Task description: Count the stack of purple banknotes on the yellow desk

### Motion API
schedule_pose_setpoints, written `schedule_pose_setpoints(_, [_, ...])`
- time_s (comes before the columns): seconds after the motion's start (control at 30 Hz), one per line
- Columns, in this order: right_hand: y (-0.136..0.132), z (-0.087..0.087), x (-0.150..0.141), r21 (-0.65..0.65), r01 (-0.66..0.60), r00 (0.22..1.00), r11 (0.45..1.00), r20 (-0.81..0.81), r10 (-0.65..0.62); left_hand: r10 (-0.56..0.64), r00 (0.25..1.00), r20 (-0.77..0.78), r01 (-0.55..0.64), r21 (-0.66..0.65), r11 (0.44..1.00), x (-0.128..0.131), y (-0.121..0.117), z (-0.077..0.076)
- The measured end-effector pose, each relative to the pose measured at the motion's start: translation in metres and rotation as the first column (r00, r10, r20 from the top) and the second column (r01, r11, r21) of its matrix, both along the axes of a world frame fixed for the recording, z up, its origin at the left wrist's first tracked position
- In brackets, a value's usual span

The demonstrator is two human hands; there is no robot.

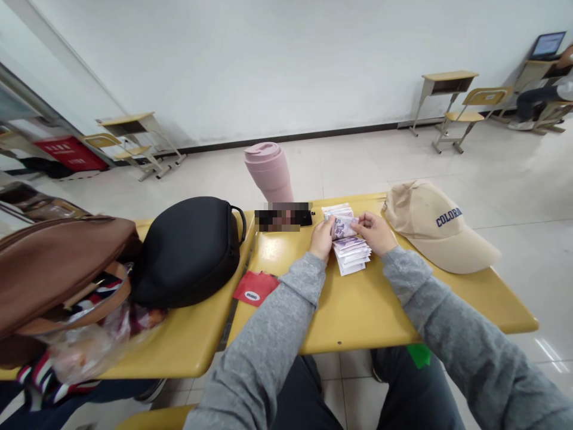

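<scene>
My left hand (pixel 322 239) pinches the left end of a purple banknote (pixel 344 227) marked with a 5. At the note's right end, the fingers of my right hand (pixel 376 232) are closed on it. Just below, a fanned pile of similar banknotes (pixel 353 258) lies on the yellow desk (pixel 322 322). Another stack of notes (pixel 336 209) sits behind my hands, partly covered by the held note. Left of my left forearm lies a small red pouch (pixel 255 288) with a white oval label.
A pink tumbler (pixel 271 170) stands at the desk's back, by a dark, partly blurred-out phone (pixel 305 218). A beige cap (pixel 432 224) lies at right. To the left are a black case (pixel 188 251) and a brown bag (pixel 67 263). A person (pixel 544 98) sits far right.
</scene>
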State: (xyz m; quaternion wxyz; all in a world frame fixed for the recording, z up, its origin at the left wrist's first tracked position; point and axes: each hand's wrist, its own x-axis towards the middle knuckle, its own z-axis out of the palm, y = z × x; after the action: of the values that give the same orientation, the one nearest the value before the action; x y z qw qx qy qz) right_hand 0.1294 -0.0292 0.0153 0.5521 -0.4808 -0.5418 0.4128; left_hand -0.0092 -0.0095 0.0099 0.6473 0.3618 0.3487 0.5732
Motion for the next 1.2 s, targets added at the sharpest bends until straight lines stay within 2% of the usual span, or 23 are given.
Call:
schedule_pose_setpoints(0.2, [-0.002,0.003,0.0,-0.029,-0.025,0.997,0.999,-0.074,0.022,0.03,0.999,-0.019,-0.03,-0.017,0.999,-0.001,0.004,-0.004])
schedule_pose_setpoints(0.6, [-0.005,0.009,0.0,-0.02,-0.088,0.995,0.996,-0.057,0.086,0.052,0.999,0.015,-0.052,-0.029,0.998,-0.001,0.006,-0.005])
schedule_pose_setpoints(1.2, [-0.006,0.011,-0.002,-0.083,-0.064,0.994,0.994,-0.09,0.057,0.037,0.999,0.033,-0.035,-0.047,0.998,0.0,0.008,-0.008])
